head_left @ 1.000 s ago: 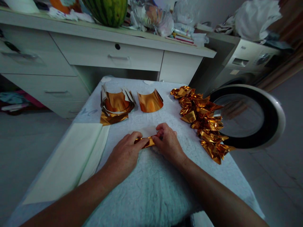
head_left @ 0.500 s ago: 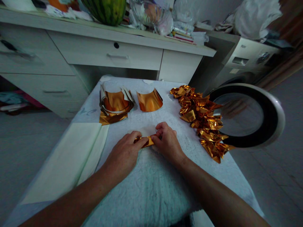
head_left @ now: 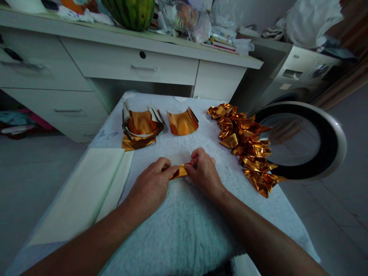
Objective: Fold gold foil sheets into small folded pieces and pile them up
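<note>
A small strip of shiny gold foil paper [head_left: 181, 171], its edge folded over and pale backing showing behind it, lies between my hands at the middle of the covered table. My left hand [head_left: 153, 184] pinches its left end, thumb along the fold. At the right end, my right hand [head_left: 204, 172] grips it between thumb and curled fingers. Beyond them stand a curled stack of gold sheets [head_left: 141, 122] and, beside it, a single curved gold sheet [head_left: 183, 122]. Crumpled and folded gold foil pieces [head_left: 244, 142] form a long pile on the right.
Pale folded paper [head_left: 77, 188] covers the table's left side. An open washing machine door [head_left: 339, 142] juts in at the right edge. Behind the table, a white drawer counter [head_left: 138, 69] bears a watermelon [head_left: 129, 13], plastic bags and papers.
My left thumb has shifted slightly along the strip, and more pale backing shows behind the fold. My right hand has barely moved.
</note>
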A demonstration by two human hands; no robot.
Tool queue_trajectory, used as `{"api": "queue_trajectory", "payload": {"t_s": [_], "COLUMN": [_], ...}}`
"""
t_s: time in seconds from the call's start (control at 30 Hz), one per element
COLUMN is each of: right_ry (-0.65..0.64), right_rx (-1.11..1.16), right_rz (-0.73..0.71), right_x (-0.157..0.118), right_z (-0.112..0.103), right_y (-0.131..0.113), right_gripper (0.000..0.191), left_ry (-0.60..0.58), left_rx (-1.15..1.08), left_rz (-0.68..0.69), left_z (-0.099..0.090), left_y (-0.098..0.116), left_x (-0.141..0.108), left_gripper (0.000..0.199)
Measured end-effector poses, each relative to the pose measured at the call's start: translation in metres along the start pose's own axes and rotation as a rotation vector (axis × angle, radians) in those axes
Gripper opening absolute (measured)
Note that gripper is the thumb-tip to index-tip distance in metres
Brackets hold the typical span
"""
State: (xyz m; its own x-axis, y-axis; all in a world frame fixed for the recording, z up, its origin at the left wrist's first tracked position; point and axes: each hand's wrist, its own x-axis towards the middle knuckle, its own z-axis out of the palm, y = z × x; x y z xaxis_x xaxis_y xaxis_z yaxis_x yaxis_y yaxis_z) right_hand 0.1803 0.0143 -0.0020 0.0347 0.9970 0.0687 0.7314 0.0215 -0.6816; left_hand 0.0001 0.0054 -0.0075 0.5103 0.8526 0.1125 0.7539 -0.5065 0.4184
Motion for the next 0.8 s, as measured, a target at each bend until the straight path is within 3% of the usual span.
{"api": "queue_trajectory", "payload": {"t_s": [0.4, 0.8], "right_ry": [-0.007, 0.004], "right_rx": [-0.050, -0.068], "right_rz": [0.025, 0.016], "right_x": [0.000, 0.001], "right_z": [0.000, 0.001], "right_y": [-0.001, 0.002], "right_gripper": [0.021, 0.020], "left_ry": [-0.105, -0.122], "left_rx": [0.087, 0.040], "left_rz": [-0.072, -0.051], "left_z": [-0.007, -0.011], "left_y": [0.003, -0.003], "left_x": [-0.001, 0.002], "left_gripper": [0.038, 0.041]}}
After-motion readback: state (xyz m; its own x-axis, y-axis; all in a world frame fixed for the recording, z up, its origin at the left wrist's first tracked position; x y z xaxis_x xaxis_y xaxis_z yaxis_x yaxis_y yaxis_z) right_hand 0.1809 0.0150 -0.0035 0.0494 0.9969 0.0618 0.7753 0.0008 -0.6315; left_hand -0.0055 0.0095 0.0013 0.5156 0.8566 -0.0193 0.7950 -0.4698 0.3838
